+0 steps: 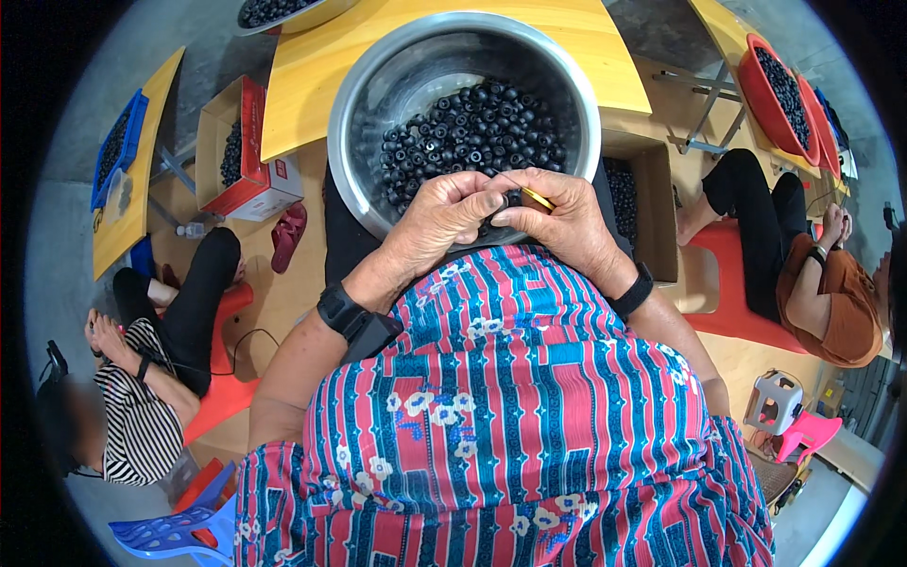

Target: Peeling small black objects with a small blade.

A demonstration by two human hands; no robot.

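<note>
Black part point(513, 197), between both hands point(567, 215)

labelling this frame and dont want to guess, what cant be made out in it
In the head view:
Small black round part: partly covered by the left hand and right hand.
Thin yellow stick-like tool: partly hidden by the right hand, so its full shape is unclear.
Shiny round metal bowl at the top: cut off by the upper edge.
What the left co-worker's hands hold: too small to tell.

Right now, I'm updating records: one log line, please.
left grip: at black piece; right grip: holding yellow tool; metal bowl: black pieces inside
</note>
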